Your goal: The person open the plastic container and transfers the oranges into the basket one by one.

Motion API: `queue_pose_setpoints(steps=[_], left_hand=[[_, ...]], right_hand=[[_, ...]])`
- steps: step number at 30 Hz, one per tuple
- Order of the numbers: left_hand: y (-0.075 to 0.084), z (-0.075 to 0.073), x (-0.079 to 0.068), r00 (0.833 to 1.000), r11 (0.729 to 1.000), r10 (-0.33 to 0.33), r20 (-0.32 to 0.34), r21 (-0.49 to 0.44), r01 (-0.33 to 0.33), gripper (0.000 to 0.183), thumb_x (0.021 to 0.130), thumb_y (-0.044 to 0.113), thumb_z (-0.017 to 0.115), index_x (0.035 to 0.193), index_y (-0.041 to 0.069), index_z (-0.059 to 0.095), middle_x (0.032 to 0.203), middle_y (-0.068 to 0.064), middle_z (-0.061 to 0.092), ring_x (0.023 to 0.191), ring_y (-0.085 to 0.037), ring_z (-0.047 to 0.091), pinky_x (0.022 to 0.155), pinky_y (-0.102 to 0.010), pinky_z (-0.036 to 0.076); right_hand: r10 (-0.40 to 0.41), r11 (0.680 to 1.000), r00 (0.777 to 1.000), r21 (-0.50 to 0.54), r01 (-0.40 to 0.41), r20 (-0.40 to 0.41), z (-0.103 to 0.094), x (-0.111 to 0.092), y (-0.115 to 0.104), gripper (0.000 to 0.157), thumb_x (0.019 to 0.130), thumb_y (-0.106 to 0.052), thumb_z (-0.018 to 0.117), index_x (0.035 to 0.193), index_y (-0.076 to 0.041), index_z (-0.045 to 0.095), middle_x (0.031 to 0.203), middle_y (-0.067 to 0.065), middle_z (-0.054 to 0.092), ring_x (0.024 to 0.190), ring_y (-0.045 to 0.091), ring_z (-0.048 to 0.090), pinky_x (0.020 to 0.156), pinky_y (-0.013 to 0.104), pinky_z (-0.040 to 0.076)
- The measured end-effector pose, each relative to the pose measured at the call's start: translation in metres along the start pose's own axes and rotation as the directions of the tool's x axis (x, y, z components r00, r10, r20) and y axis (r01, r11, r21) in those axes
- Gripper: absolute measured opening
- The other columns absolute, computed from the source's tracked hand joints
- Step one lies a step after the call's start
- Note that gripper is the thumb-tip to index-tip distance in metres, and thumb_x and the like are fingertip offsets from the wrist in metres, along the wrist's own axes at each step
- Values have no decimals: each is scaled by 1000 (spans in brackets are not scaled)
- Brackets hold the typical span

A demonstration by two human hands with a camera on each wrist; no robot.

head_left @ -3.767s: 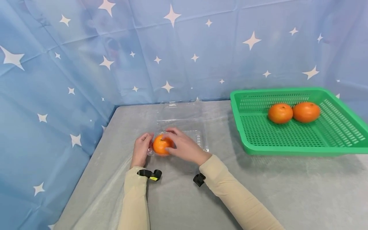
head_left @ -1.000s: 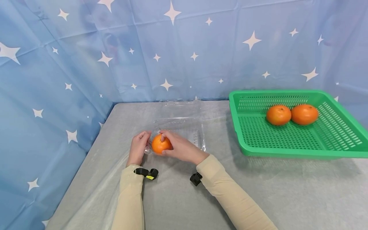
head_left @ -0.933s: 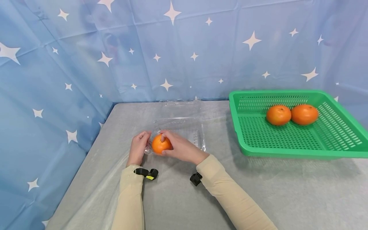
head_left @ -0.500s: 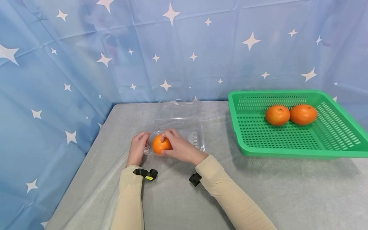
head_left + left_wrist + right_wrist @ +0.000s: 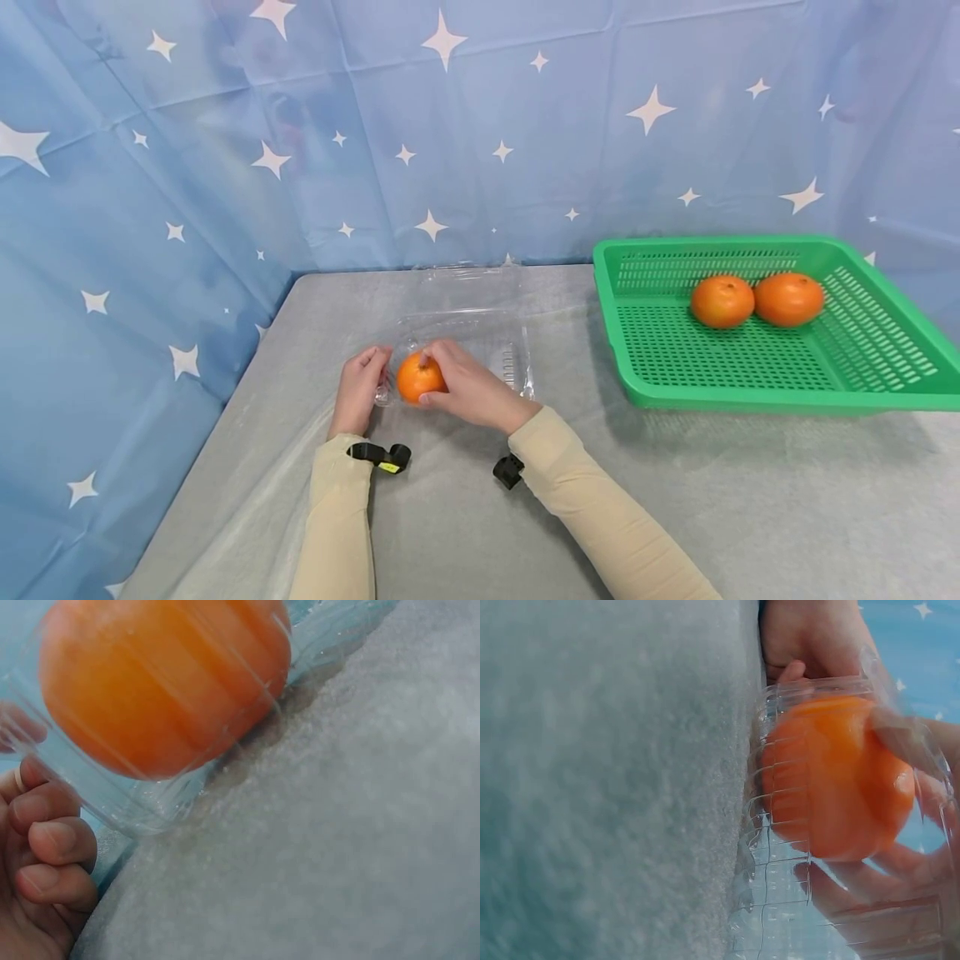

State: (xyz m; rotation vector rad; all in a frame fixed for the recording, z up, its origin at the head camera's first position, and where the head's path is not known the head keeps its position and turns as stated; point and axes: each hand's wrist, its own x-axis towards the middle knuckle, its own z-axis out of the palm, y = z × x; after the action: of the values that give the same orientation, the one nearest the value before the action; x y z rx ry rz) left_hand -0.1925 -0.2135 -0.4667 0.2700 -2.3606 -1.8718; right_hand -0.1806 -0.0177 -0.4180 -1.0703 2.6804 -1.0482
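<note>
An orange [image 5: 421, 377] sits in the front left corner of a clear plastic clamshell box [image 5: 480, 327]. My right hand [image 5: 474, 387] grips the orange from the right, thumb toward me and fingers over its top and far side. In the right wrist view the orange [image 5: 832, 780] shows through the box's ribbed wall. My left hand [image 5: 362, 385] pinches the box's left rim. Its other fingers [image 5: 56, 840] are curled beside the wall in the left wrist view. The box's lid [image 5: 468, 287] lies folded back, away from me.
A green plastic basket [image 5: 738, 397] stands on the right of the grey-covered table [image 5: 450, 517], with two oranges [image 5: 756, 300] side by side in it. A blue star-patterned cloth [image 5: 480, 108] hangs behind the table and along its left side.
Since the earliest frame, my right fingers have closed more fully round the orange. Over the last second both hands and the box have stayed almost still; the head view shifts slightly.
</note>
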Motion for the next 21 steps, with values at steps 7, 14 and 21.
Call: queue_pose_setpoints(steps=[7,14,21], left_hand=[[0,1,0,1000,1000,2,-11,0,-2,45,84,43,54,63,6,40,54,-1,33,51,-18,37,48,-27,30],[1,1,-1,1000,1000,8,-14,-12,-9,44,85,40,55,63,5,40,54,-1,33,51,-17,37,48,-27,31],[2,1,-1,1000,1000,-4,-9,-6,4,43,85,40,54,63,6,41,53,0,33,50,-16,38,47,-27,31]], right_hand=[[19,1000,1000,19,-19,2,0,-1,0,44,80,-28,67,112,-17,38,121,3,37,104,17,45,85,32,41],[41,999,999,33,-42,17,1,0,0,49,78,-25,69,115,-19,39,126,4,35,109,18,44,86,34,42],[40,998,998,47,-42,42,0,2,0,49,77,-21,70,114,-19,37,141,6,26,120,22,39,91,35,39]])
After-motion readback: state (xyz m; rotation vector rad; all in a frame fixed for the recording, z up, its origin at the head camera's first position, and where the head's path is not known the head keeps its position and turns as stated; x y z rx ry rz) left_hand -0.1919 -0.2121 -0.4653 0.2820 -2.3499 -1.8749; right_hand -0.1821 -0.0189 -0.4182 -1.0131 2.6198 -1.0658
